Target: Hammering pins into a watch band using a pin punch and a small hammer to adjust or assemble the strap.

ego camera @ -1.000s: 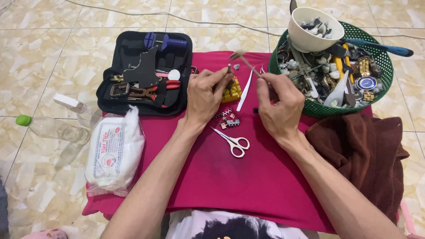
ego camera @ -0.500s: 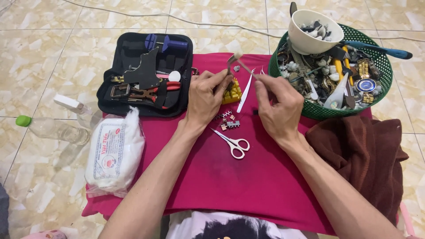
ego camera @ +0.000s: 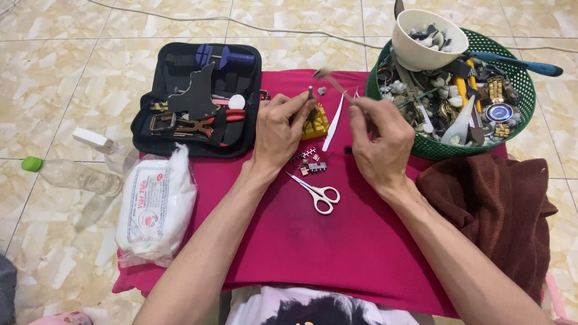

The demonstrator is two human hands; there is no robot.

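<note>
Landmark is the yellow block (ego camera: pixel 315 125) on the pink cloth (ego camera: pixel 337 241).

My left hand (ego camera: pixel 278 129) sits just left of the yellow block. Its thumb and forefinger are pinched shut on a small dark pin (ego camera: pixel 310 94) that stands upright right above the block's top edge. Long axis of the pin is near vertical, tip up.

My right hand (ego camera: pixel 378 137) is right of the block, fingers closed on the handle of a small hammer (ego camera: pixel 332 82). The handle runs up and left from that grip, so the head ends up above the block, just right of the pin top and a little higher. Head and pin are close but apart; I can't tell how big the gap is from this view.

So the key line: the pin lies up-left from the right hand's grip, along the hammer handle's own axis. The left hand is the nearer one to the pin, since it holds it.

Just right of the block lie white tweezers (ego camera: pixel 333 123), pointing away from me. Below the block are loose metal links (ego camera: pixel 310 162), then white scissors (ego camera: pixel 317 192) nearer to me. Left of the block is a black tool case (ego camera: pixel 198 99). Right of it, well apart, is a green basket (ego camera: pixel 518 90) with a white bowl (ego camera: pixel 428 42) in it.
</note>
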